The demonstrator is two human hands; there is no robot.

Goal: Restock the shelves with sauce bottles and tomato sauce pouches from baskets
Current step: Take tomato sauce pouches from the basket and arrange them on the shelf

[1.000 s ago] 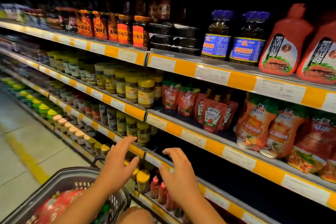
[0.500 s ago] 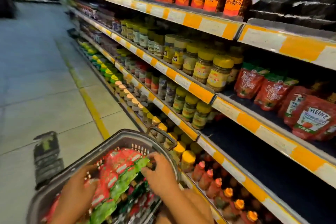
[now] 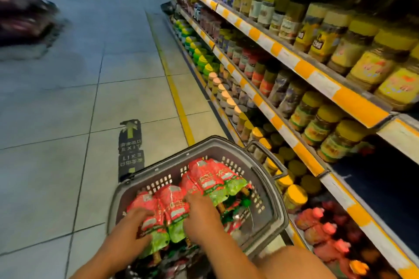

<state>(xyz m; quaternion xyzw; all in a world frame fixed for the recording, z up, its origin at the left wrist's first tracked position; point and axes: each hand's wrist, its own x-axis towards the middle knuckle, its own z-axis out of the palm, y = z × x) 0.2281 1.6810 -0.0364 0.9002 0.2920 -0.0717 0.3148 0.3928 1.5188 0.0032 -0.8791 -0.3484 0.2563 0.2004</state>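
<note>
Both hands down in the basket (image 3: 267,190), each taking hold of tomato sauce pouches.

The pouches (image 3: 210,179) are red with green bottoms, glossy and heaped in the grey slotted basket at 6 o'clock. The left hand (image 3: 133,224) has its grip clamped on the nearer pouches (image 3: 167,208); the right hand (image 3: 201,217) curls its fingers over the pile beside it, grip closed on pouches. Half a second ago the left hand lay at the basket's edge; the view has since swung further down the aisle. The basket's rim and handle (image 3: 265,154) sit just beside the lower shelf edge at 3 o'clock, near yellow-lidded jars (image 3: 294,197). Tiled floor (image 3: 68,97) lies open from 9 to 12 o'clock, and a dark shelf bay (image 3: 385,188) at 3 o'clock has bare room.
</note>
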